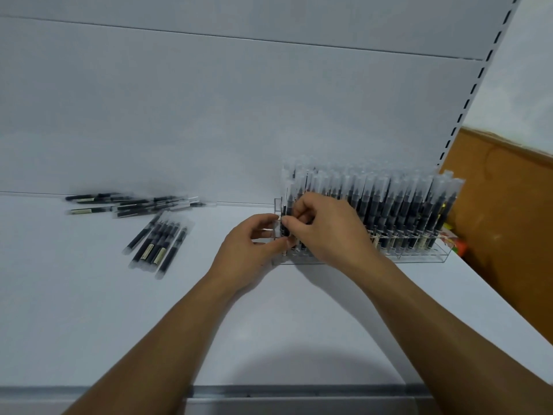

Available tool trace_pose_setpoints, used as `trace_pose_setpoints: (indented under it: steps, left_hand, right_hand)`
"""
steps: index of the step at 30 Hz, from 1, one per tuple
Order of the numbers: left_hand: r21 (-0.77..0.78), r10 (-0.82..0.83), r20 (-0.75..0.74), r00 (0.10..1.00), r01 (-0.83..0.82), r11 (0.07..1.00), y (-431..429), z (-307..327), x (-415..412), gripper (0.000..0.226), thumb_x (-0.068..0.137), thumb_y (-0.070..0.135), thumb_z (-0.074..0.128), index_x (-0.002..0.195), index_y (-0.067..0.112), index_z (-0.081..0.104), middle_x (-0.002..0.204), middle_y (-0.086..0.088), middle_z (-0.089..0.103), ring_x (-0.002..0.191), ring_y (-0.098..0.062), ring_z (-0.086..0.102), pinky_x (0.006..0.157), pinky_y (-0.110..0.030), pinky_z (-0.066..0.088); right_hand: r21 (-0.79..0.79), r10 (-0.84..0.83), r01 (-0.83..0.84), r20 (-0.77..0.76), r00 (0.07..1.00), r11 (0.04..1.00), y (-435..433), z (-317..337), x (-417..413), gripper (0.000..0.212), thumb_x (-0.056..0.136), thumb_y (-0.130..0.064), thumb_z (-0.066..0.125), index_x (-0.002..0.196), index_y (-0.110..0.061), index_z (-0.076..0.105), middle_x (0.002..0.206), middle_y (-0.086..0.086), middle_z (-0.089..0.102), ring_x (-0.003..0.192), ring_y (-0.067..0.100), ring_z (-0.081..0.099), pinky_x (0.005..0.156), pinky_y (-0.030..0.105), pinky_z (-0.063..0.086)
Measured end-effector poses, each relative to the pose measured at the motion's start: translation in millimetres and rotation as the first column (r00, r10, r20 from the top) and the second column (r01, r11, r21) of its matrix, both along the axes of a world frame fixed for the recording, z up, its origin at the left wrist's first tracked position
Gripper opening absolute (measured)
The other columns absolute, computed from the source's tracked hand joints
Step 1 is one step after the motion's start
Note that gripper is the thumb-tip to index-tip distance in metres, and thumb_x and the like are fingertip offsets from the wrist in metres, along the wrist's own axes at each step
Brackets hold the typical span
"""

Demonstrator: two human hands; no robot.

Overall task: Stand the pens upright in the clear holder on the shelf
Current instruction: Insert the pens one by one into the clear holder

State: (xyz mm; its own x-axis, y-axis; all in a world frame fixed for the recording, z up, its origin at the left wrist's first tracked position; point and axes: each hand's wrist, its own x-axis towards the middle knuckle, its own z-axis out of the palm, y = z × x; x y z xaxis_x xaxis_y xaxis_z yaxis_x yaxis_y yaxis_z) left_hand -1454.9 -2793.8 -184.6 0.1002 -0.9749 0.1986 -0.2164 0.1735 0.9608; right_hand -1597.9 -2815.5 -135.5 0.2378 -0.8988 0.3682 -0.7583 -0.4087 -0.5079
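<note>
A clear holder (425, 258) stands on the white shelf (269, 319) at the right, packed with several upright black pens (398, 205) in clear sleeves. My right hand (326, 229) pinches one upright pen (286, 211) at the holder's left end. My left hand (251, 247) touches the same left end, its fingertips against the holder's corner and the pen's lower part. Loose pens lie flat on the shelf: one heap (134, 203) near the back wall and a row (158, 244) in front of it.
The shelf's grey back panel (209, 115) rises behind everything. A slotted upright (475, 85) runs along the right side, with a brown cardboard box (502, 220) beyond it. The shelf's metal front edge (299, 392) runs below my forearms.
</note>
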Motion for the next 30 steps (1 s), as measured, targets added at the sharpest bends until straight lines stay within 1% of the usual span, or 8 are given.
trace_pose_setpoints:
  steps: [3, 7, 11, 13, 16, 22, 26, 30]
  left_hand:
    - [0.006, -0.008, 0.024, 1.0, 0.008, 1.0, -2.8, -2.3, 2.6, 0.043, 0.079, 0.018, 0.077, 0.119, 0.02, 0.063, 0.109, 0.008, 0.067, 0.087, 0.009, 0.063, 0.065, -0.006, 0.047]
    - [0.065, -0.017, 0.114, 0.993, 0.01, 0.998, -1.6, -3.9, 8.1, 0.067, 0.073, 0.029, 0.082, 0.133, 0.026, 0.052, 0.126, 0.015, 0.057, 0.118, -0.002, 0.052, 0.088, -0.012, 0.041]
    - [0.081, -0.033, 0.232, 0.972, 0.015, 0.997, 8.2, 7.7, 24.7, 0.074, 0.076, 0.028, 0.08, 0.14, 0.028, 0.044, 0.136, 0.017, 0.049, 0.125, -0.002, 0.044, 0.103, -0.023, 0.037]
    - [0.037, -0.01, 0.381, 0.925, -0.004, 0.999, 15.5, 13.9, 42.4, 0.064, 0.081, 0.03, 0.075, 0.138, 0.032, 0.046, 0.133, 0.02, 0.05, 0.12, 0.004, 0.046, 0.101, -0.017, 0.036]
    - [-0.012, 0.1, 0.437, 0.894, -0.106, 0.994, 28.0, 20.3, 77.7, 0.046, 0.087, 0.032, 0.068, 0.131, 0.032, 0.054, 0.123, 0.021, 0.056, 0.108, 0.012, 0.051, 0.09, -0.006, 0.036]
    - [-0.004, 0.417, 0.487, 0.767, -0.476, 0.88, 42.3, 16.7, 152.5, 0.026, 0.089, 0.032, 0.064, 0.115, 0.028, 0.065, 0.108, 0.013, 0.067, 0.098, -0.006, 0.063, 0.087, -0.026, 0.047]
    - [0.043, 0.406, 0.599, 0.69, -0.533, 0.845, 36.1, 11.0, 182.3, 0.031, 0.088, 0.035, 0.063, 0.117, 0.026, 0.063, 0.112, 0.011, 0.065, 0.099, -0.008, 0.06, 0.087, -0.026, 0.043]
    - [0.121, 0.327, 0.666, 0.67, -0.53, 0.839, 21.3, 11.9, 190.3, 0.037, 0.088, 0.042, 0.063, 0.12, 0.024, 0.062, 0.115, 0.009, 0.065, 0.102, -0.011, 0.059, 0.089, -0.026, 0.043]
  right_hand:
    - [0.0, 0.0, 0.0, -0.005, 1.0, 1.0, 1.8, 1.5, -0.6, 0.012, 0.088, -0.04, 0.066, 0.083, -0.03, 0.061, 0.071, -0.015, 0.064, 0.073, 0.006, 0.062, 0.074, 0.034, 0.055]
    - [0.029, -0.013, 0.014, -0.031, 0.999, 0.999, 5.5, 4.5, -5.3, 0.016, 0.088, -0.046, 0.066, 0.089, -0.03, 0.067, 0.073, -0.016, 0.064, 0.074, 0.005, 0.062, 0.074, 0.031, 0.055]
    - [0.004, -0.032, 0.032, -0.002, 0.999, 0.999, 15.8, 0.3, -12.3, 0.019, 0.089, -0.049, 0.062, 0.089, -0.031, 0.069, 0.072, -0.017, 0.064, 0.07, 0.0, 0.059, 0.065, 0.023, 0.049]
    - [0.025, 0.041, -0.042, 0.03, 0.999, 0.999, 23.8, -5.0, -4.2, 0.016, 0.091, -0.044, 0.06, 0.087, -0.032, 0.069, 0.071, -0.019, 0.064, 0.067, -0.003, 0.058, 0.06, 0.018, 0.043]
    - [0.086, 0.22, -0.216, -0.038, 0.975, 0.973, 31.3, -18.3, 25.4, 0.014, 0.094, -0.037, 0.056, 0.094, -0.033, 0.07, 0.083, -0.02, 0.067, 0.075, 0.0, 0.06, 0.071, 0.023, 0.048]
    - [0.204, 0.442, -0.406, -0.184, 0.878, 0.891, 18.0, -39.9, 97.0, 0.034, 0.101, -0.037, 0.04, 0.132, -0.034, 0.054, 0.128, -0.01, 0.054, 0.115, 0.018, 0.054, 0.096, 0.031, 0.041]
    - [0.192, 0.468, -0.431, -0.232, 0.853, 0.882, 9.8, -40.1, 130.9, 0.04, 0.102, -0.041, 0.038, 0.14, -0.033, 0.046, 0.141, -0.011, 0.041, 0.117, 0.021, 0.053, 0.094, 0.032, 0.04]
    - [0.155, 0.463, -0.438, -0.219, 0.859, 0.886, 6.2, -50.2, 136.1, 0.035, 0.101, -0.044, 0.038, 0.127, -0.035, 0.06, 0.133, -0.014, 0.046, 0.108, 0.016, 0.057, 0.086, 0.029, 0.043]
